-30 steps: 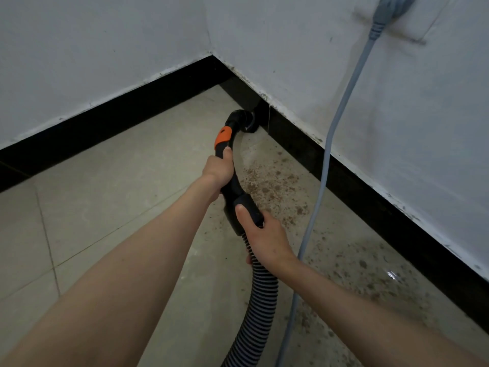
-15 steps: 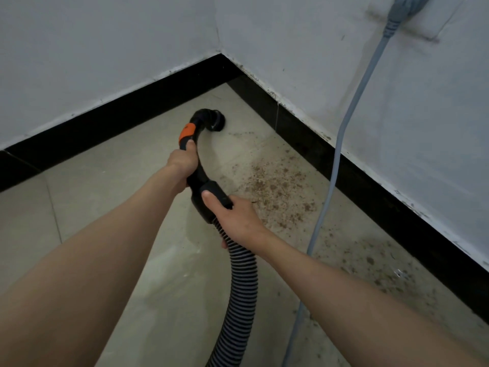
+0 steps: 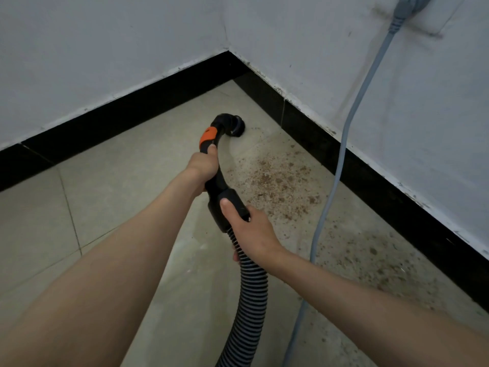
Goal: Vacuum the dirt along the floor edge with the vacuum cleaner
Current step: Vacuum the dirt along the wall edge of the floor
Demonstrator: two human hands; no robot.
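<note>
A black curved vacuum handle with an orange band ends in a round nozzle on the tiled floor near the room corner. My left hand grips the handle just below the orange band. My right hand grips the black cuff where the ribbed hose joins. The hose runs down out of the bottom edge. Brown dirt is scattered on the floor right of the nozzle, along the black skirting, and more dirt lies nearer to me.
A grey power cord hangs from a plug high on the right wall and trails across the dirty floor. White walls meet at the corner. Pale floor tiles spread to the left.
The nozzle has drawn back from the right skirting onto the open floor by the dirt patch. Both hands keep the same grip on the handle and cuff.
</note>
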